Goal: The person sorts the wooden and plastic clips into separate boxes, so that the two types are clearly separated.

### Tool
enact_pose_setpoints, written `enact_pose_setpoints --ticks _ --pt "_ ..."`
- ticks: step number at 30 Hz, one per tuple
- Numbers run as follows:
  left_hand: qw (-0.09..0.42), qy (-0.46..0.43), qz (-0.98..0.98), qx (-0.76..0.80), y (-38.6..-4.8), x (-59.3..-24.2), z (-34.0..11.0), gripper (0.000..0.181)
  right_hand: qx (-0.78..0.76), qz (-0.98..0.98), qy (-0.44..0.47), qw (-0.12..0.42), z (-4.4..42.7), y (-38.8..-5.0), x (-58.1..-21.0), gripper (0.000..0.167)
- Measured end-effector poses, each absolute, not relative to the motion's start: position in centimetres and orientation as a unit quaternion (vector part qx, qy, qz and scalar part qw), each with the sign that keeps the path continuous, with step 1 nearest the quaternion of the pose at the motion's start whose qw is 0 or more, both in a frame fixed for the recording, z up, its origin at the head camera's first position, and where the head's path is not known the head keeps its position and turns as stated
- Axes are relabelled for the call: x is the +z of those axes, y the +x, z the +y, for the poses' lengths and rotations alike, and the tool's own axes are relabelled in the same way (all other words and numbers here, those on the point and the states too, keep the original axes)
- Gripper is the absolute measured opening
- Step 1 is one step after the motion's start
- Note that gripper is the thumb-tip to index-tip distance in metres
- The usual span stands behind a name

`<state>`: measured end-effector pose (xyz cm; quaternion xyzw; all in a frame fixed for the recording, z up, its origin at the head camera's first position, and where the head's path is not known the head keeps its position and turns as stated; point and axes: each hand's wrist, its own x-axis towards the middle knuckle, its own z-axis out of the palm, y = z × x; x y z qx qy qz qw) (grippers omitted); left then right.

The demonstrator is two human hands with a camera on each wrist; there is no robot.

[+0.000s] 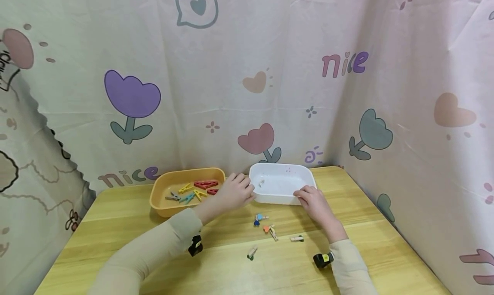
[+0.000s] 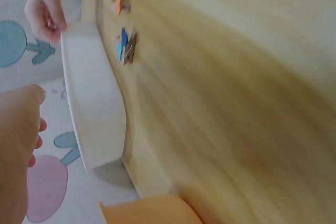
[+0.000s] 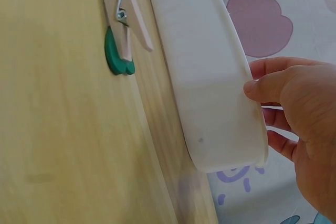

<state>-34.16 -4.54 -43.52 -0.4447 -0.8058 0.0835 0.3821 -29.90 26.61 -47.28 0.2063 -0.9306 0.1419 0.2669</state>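
Note:
A white plastic basin (image 1: 283,199) stands at the back of the table, with a small pale thing (image 1: 261,183) inside that is too small to identify. My right hand (image 1: 314,203) pinches its near right rim; the right wrist view shows the thumb outside and fingers over the rim. My left hand (image 1: 236,191) is at the basin's left end, fingers loosely bent; the left wrist view shows a gap between hand and rim, and nothing visible held. Several small wooden clothespins with coloured decorations lie in front, including a green one (image 3: 121,30), an orange one (image 1: 270,230) and blue ones (image 1: 258,218).
To the left stands an orange basin (image 1: 162,208) holding several plastic clothespins, red (image 1: 206,184), yellow, teal and grey. A patterned curtain (image 1: 216,93) hangs behind and beside the wooden table (image 1: 224,273).

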Motion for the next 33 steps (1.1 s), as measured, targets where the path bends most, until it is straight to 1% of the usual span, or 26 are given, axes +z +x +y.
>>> enact_pose_setpoints --ticks 4,7,14,20,24,33 --pt "0.397 -0.468 -0.785 0.084 -32.7 -43.8 -4.9 0.029 0.141 -0.929 0.21 0.272 26.6 -30.0 -47.4 0.018" --pt "0.394 -0.485 -0.775 0.091 -31.7 -44.1 -5.1 0.033 0.143 -0.929 0.21 0.27 26.7 -30.0 -47.5 0.018" --pt "0.375 -0.513 -0.768 0.071 -29.7 -44.8 -5.3 0.032 0.146 -0.931 0.207 0.263 26.6 -30.0 -47.4 0.019" --pt "0.363 -0.537 -0.757 0.079 -28.4 -46.1 -5.4 0.034 0.142 -0.928 0.206 0.276 26.6 -29.9 -47.5 0.018" --pt "0.344 -0.559 -0.751 0.071 -27.7 -47.0 -5.5 0.033 0.14 -0.928 0.204 0.28 26.6 -29.9 -47.5 0.018" --pt "0.34 -0.588 -0.732 0.058 -26.7 -48.3 -5.5 0.032 0.139 -0.93 0.202 0.273 26.6 -29.9 -47.6 0.018"
